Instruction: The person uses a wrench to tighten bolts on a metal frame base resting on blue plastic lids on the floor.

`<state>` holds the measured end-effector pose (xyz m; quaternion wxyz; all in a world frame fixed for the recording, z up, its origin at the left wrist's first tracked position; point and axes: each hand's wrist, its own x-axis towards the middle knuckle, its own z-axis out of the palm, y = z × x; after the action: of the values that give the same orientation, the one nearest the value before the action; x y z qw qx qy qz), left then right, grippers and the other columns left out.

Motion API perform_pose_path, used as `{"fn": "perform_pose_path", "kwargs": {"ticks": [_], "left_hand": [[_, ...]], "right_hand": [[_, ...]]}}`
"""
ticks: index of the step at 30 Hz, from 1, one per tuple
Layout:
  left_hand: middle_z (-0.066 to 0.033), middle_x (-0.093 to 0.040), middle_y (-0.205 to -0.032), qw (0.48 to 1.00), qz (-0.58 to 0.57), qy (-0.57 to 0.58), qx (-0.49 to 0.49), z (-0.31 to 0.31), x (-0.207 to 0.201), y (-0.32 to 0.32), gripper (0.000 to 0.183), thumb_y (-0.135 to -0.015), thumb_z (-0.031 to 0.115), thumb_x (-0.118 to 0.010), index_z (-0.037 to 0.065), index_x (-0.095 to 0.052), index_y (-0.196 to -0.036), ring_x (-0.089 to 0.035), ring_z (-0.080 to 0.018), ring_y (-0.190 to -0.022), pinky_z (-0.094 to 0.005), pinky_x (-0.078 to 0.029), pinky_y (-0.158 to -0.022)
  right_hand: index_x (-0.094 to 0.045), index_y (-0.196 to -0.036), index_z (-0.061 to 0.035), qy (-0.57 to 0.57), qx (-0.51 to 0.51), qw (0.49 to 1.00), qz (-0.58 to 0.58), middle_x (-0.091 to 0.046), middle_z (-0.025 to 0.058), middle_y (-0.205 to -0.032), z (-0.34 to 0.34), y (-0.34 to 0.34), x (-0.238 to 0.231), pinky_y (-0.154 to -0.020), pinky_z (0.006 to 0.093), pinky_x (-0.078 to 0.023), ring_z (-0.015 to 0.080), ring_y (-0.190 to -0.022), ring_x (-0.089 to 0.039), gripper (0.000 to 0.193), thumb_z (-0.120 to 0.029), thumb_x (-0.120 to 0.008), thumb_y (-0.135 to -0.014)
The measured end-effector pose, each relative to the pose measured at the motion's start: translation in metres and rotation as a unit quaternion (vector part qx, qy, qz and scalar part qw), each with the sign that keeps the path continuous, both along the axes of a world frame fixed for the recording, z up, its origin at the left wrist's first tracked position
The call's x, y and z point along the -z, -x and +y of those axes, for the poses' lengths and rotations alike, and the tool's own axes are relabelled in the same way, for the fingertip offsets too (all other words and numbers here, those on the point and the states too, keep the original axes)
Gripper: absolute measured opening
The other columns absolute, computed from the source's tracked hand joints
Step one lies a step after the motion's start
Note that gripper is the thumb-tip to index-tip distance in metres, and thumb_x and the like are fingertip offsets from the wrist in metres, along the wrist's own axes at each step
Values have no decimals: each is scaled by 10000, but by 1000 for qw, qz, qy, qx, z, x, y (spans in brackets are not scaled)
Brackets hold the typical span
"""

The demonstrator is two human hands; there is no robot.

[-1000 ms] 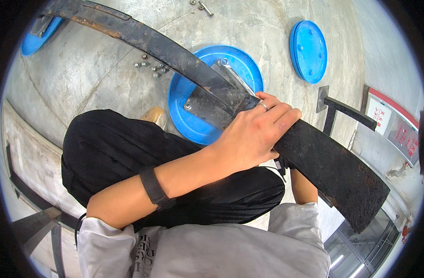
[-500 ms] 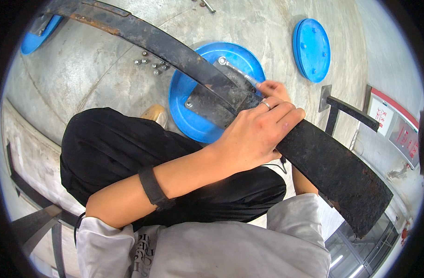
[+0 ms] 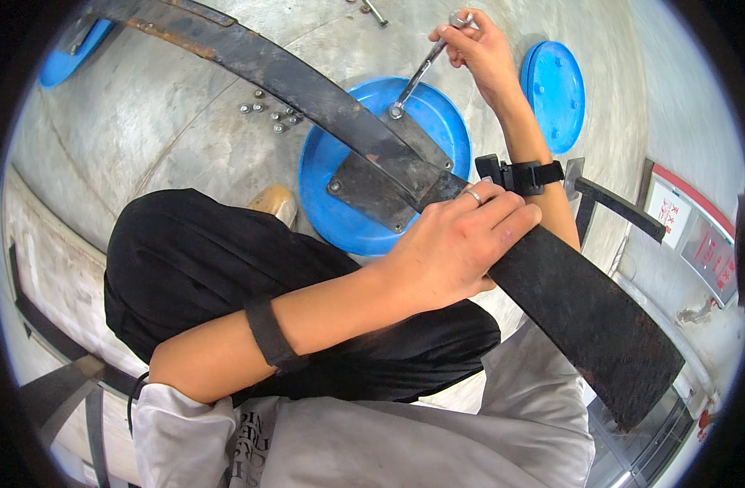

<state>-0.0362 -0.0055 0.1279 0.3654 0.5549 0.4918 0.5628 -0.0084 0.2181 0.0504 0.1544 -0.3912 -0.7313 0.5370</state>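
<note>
The left hand (image 3: 458, 244) is lying across the long dark bar (image 3: 372, 154), fingers curled over its edge, pressing it down so it stays put over the blue lid (image 3: 446, 122). The right hand (image 3: 478, 49) is reaching out ahead, closed around a wrench (image 3: 417, 73) whose far end is sitting on a bolt (image 3: 397, 111) at the bar's plate (image 3: 372, 191). Loose nuts (image 3: 267, 114) are lying near on the concrete.

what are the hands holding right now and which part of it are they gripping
The right hand holds a metal wrench by its upper handle end, its other end on a bolt. The left hand clamps over the long dark metal bar near its middle.
</note>
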Motion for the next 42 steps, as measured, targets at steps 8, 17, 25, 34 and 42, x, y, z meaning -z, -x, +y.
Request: {"fn": "perform_pose_path", "kwargs": {"ticks": [8, 17, 25, 34, 42], "left_hand": [[-66, -535, -1059, 1000, 1, 5, 10, -4, 1, 4, 541, -608, 133, -705, 71, -482, -1098, -522, -280, -1010, -380, -517, -716], [-63, -532, -1049, 1000, -6, 5, 23, -1, -2, 4, 541, -603, 139, -708, 80, -481, -1091, -516, -278, -1012, -382, -515, -700], [-59, -534, -1029, 1000, 3, 14, 10, -3, 1, 3, 572, -566, 154, -725, 93, -487, -1082, -525, -278, -994, -387, -507, -723], [-64, -536, -1002, 1000, -10, 5, 3, -1, -2, 3, 559, -554, 159, -731, 100, -497, -1058, -537, -281, -974, -380, -505, -734], [-62, -541, -971, 1000, -2, -17, -23, 0, 0, 1, 520, -590, 142, -711, 88, -494, -1060, -534, -276, -985, -377, -515, -685]], "right_hand": [[-622, -898, -7, 104, -343, 932, -48, -634, 38, -810, -54, 32, -37, -615, 221, -443, 83, -655, -533, 192, -188, -598, -838], [-609, -905, 61, -54, -1, 993, -109, -562, 55, -696, -20, -69, -66, -603, 243, -459, 100, -582, -486, 230, -162, -564, -868], [-526, -998, 26, 241, 179, 952, -57, -623, 166, -862, -87, -139, -48, -675, 285, -520, 190, -721, -624, 177, -60, -554, -846], [-535, -947, -10, 346, 328, 879, -13, -606, 91, -836, -136, -121, -27, -632, 255, -493, 142, -695, -588, 123, -58, -564, -837], [-538, -946, -11, 339, 307, 888, -41, -606, 87, -837, -147, -136, -21, -625, 253, -487, 138, -689, -582, 122, -57, -565, -836]]}}
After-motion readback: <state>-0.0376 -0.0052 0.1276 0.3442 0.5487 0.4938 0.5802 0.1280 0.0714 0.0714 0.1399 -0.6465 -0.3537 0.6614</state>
